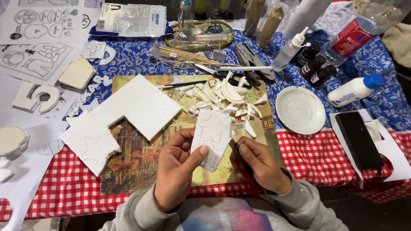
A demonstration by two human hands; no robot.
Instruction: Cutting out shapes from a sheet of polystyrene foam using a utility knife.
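The left hand pinches a small foam piece with a star outline — tilted up near the body, above the picture board on the surface — while the right hand, closed on a dark blade, meets its right edge, cut scraps lying beyond

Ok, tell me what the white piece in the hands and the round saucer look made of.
White piece in the left hand: apparently foam board, matte, with a pebbly, beaded surface and crumbly edges. Saucer: probably glazed ceramic, off-white, faintly speckled, with a soft sheen; it could be enamel.

Bright, even light; edges perhaps warped
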